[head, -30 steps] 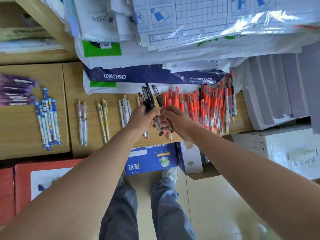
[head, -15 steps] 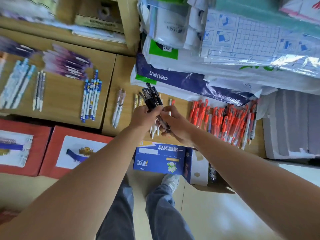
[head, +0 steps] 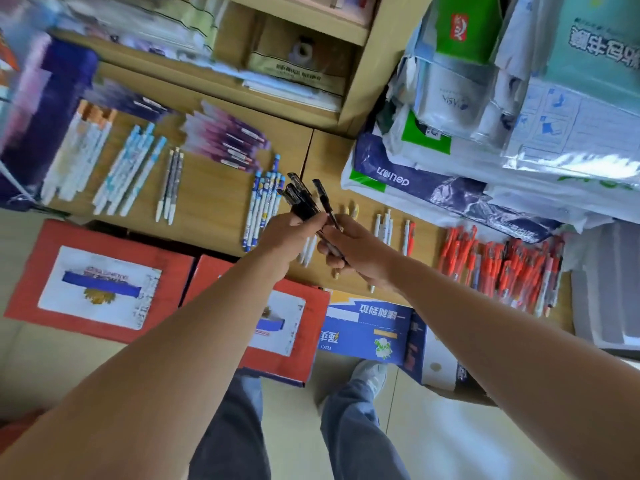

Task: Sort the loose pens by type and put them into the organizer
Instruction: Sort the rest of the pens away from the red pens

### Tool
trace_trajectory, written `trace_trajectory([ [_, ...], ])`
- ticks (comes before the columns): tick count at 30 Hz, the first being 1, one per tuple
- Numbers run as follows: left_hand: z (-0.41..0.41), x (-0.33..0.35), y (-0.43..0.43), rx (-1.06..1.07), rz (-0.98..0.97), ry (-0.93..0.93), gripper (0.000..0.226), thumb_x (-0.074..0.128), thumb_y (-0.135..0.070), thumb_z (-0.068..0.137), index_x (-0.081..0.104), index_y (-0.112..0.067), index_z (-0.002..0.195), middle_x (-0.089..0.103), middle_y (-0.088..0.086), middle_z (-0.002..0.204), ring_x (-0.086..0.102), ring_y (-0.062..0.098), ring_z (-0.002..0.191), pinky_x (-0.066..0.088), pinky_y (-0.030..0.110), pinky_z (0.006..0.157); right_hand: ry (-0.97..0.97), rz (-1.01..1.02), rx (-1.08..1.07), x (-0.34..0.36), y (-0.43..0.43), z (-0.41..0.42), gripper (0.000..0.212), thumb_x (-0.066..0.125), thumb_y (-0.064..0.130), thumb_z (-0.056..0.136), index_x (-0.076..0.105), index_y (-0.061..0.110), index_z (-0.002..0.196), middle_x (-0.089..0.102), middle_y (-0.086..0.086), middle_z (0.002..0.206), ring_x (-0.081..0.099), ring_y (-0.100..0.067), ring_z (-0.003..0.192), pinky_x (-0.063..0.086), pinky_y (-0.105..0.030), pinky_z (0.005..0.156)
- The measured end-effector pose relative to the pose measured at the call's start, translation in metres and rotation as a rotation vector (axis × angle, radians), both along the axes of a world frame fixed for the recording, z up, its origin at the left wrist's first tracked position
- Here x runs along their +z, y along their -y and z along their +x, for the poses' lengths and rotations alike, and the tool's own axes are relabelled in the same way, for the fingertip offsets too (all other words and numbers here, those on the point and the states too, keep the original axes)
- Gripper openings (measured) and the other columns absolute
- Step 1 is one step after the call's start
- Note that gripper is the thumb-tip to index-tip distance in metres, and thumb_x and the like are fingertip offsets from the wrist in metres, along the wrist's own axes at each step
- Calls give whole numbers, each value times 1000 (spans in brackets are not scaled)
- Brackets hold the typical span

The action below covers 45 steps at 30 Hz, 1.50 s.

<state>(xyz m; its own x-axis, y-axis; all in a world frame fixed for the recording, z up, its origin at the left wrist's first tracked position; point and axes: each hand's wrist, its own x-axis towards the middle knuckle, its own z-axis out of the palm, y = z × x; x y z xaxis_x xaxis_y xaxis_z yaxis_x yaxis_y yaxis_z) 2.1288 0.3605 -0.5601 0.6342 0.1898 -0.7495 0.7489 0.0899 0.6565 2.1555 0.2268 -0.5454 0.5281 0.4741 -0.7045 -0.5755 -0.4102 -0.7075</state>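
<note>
Black plastic pens [head: 302, 199] are bunched in my left hand [head: 285, 237] at frame centre, while my right hand [head: 362, 252] grips a single black pen [head: 324, 202] beside them.

Your scene is brightly and evenly lit by soft white light, with only faint shadows. Around the black pens [head: 304, 199] the focus is fair, though their ends smear slightly. Up and left of them, the purple box [head: 52, 109] and shelf [head: 235, 39] are streaked with motion blur. Right of them, plastic bags [head: 571, 161] throw white glare. Below them, your arms [head: 156, 358] balloon with wide-angle distortion, and the floor [head: 450, 438] shines pale.
</note>
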Motion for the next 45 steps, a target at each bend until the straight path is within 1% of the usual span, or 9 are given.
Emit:
trace_trajectory([
  [3, 3, 0, -41, -11, -16, -12, 36, 65, -45, 86, 56, -10, 86, 50, 5, 73, 47, 16, 64, 37, 27, 61, 30, -33, 7, -1, -36, 2, 19, 36, 22, 104, 39, 11, 120, 49, -2, 74, 38, -7, 46, 31, -17, 42],
  [11, 27, 5, -155, 194, -123, 58, 53, 64, -34, 89, 40, -13, 132, 59, 7, 108, 63, 22, 95, 58, 27, 59, -97, 33, 59, 8, -110, 14, 30, 34, 19, 104, 36, 6, 132, 50, -2, 73, 35, -11, 51, 28, -16, 41],
  [17, 29, 6, -173, 237, -39, 59, 33, 61, -34, 92, 44, -12, 111, 58, 7, 101, 61, 20, 90, 55, 33, 71, -156, 97, 214, 17, -141, 18, 21, 36, 23, 104, 48, 25, 120, 52, -3, 75, 41, -11, 53, 28, -19, 45],
  [21, 29, 10, -179, 245, 22, 61, 18, 57, -21, 94, 46, -12, 105, 56, 6, 93, 60, 15, 79, 50, 24, 58, -130, 58, 247, 13, -144, 23, 19, 36, 28, 104, 52, 37, 111, 52, -4, 74, 40, -11, 50, 26, -21, 45],
  [27, 27, 15, -181, 255, 0, 4, 13, 49, -11, 94, 49, -9, 81, 54, 8, 83, 61, 18, 76, 57, 27, 60, -86, -76, 69, 0, -143, 32, 40, 39, 44, 100, 63, 13, 95, 63, -8, 69, 39, -11, 42, 31, -18, 38],
  [31, 25, 17, -170, 263, -75, -67, 12, 48, -14, 96, 50, -2, 100, 56, 16, 97, 66, 30, 89, 60, 28, 57, -77, -145, 18, 2, -136, 41, 35, 47, 37, 99, 66, 7, 103, 68, -10, 73, 38, -12, 44, 29, -17, 37],
  [37, 38, 9, -149, 121, 83, -68, 15, 51, -11, 95, 50, 0, 106, 59, 18, 95, 63, 23, 61, 52, 21, 43, -129, -80, 240, 1, -112, 47, 40, 40, 40, 100, 60, 8, 111, 66, -7, 76, 43, -11, 45, 34, -20, 42],
  [41, 48, 1, -130, 20, 118, -23, 13, 48, -13, 96, 50, -1, 103, 58, 14, 91, 63, 20, 65, 58, 29, 58, -130, -26, 249, -1, -90, 54, 30, 36, 36, 102, 56, 14, 107, 55, -4, 70, 40, -12, 51, 30, -22, 47],
  [45, 56, -5, -114, -113, 141, 42, 22, 47, -17, 98, 53, -1, 112, 58, 12, 93, 62, 18, 73, 58, 38, 74, -148, -47, 293, -2, -75, 54, 25, 33, 37, 103, 54, 22, 105, 54, -4, 76, 48, -13, 58, 41, -22, 50],
])
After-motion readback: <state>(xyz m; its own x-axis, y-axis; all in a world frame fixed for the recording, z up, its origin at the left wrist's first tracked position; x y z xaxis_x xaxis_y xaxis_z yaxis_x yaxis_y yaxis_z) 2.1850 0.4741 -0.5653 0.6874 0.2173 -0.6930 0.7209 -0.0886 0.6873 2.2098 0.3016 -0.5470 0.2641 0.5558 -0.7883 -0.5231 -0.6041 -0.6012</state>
